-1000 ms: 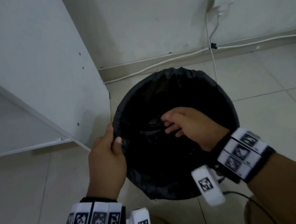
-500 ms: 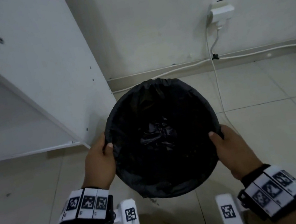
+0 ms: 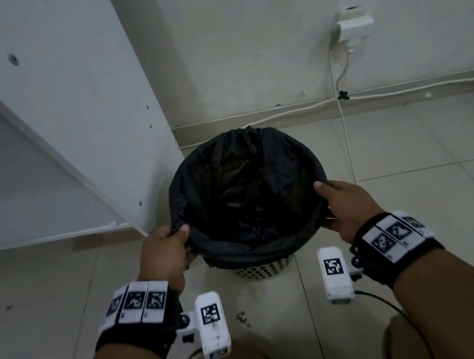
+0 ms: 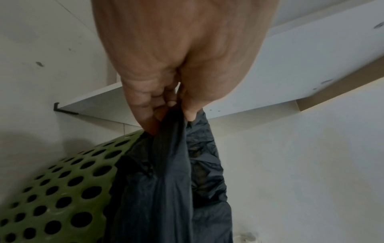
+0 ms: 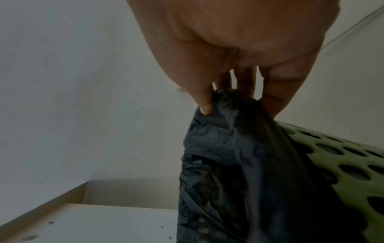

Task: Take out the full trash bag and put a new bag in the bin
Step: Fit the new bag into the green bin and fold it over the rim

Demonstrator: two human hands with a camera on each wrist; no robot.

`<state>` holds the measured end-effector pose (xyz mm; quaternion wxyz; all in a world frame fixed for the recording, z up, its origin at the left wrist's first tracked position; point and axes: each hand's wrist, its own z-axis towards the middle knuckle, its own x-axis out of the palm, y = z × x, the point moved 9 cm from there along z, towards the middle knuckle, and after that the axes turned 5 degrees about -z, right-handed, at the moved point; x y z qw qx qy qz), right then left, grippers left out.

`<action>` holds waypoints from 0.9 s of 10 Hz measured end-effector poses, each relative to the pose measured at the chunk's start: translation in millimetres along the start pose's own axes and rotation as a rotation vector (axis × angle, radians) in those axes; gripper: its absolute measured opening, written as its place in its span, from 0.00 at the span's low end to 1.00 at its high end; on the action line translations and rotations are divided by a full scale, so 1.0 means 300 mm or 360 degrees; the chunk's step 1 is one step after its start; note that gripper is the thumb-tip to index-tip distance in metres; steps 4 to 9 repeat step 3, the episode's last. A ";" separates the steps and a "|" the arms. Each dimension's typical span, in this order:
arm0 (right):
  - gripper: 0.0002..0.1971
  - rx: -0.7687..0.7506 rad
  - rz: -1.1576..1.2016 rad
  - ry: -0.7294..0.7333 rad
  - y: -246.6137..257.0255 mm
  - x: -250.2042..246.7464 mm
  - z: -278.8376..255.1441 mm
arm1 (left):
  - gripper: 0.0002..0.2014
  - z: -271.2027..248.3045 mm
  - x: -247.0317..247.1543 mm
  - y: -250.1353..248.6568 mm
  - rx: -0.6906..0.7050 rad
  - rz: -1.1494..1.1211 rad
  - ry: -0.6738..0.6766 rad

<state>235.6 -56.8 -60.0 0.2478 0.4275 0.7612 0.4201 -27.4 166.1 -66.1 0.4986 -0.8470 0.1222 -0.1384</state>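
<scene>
A black trash bag [image 3: 245, 184] lines a green perforated bin [image 3: 264, 271] that stands on the tiled floor. My left hand [image 3: 176, 235] pinches the bag's left edge, thumb inside and fingers outside. My right hand [image 3: 326, 199] pinches the bag's right edge the same way. In the left wrist view the left hand [image 4: 172, 113] holds gathered black plastic [image 4: 172, 164] above the bin wall [image 4: 56, 180]. In the right wrist view the right hand [image 5: 232, 102] grips a bunched fold of the bag [image 5: 228, 148] beside the bin [image 5: 353, 164]. The bag's edge is lifted off the near rim.
A white cabinet [image 3: 70, 112] stands close on the bin's left. The wall behind carries a power socket [image 3: 354, 25] with white cables [image 3: 344, 131] running down and along the skirting. Pale floor tiles [image 3: 411, 151] extend to the right.
A second ago my right hand was inside the bag; it moved to the right rim. Both hands now pinch the bag's edge and have pulled it up off the bin.
</scene>
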 end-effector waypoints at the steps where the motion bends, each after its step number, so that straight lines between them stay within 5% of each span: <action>1: 0.09 -0.0013 -0.0044 -0.0023 0.009 0.014 0.017 | 0.11 0.033 0.000 -0.022 0.0006 0.0063 -0.0003; 2: 0.10 -0.0061 -0.0108 -0.0044 0.004 0.010 0.021 | 0.09 0.043 -0.016 -0.044 0.0150 0.0252 -0.0042; 3: 0.12 -0.0087 -0.0129 -0.0024 0.002 0.008 0.016 | 0.25 0.047 -0.048 -0.036 0.0417 0.0626 -0.0114; 9: 0.12 -0.0087 -0.0129 -0.0024 0.002 0.008 0.016 | 0.25 0.047 -0.048 -0.036 0.0417 0.0626 -0.0114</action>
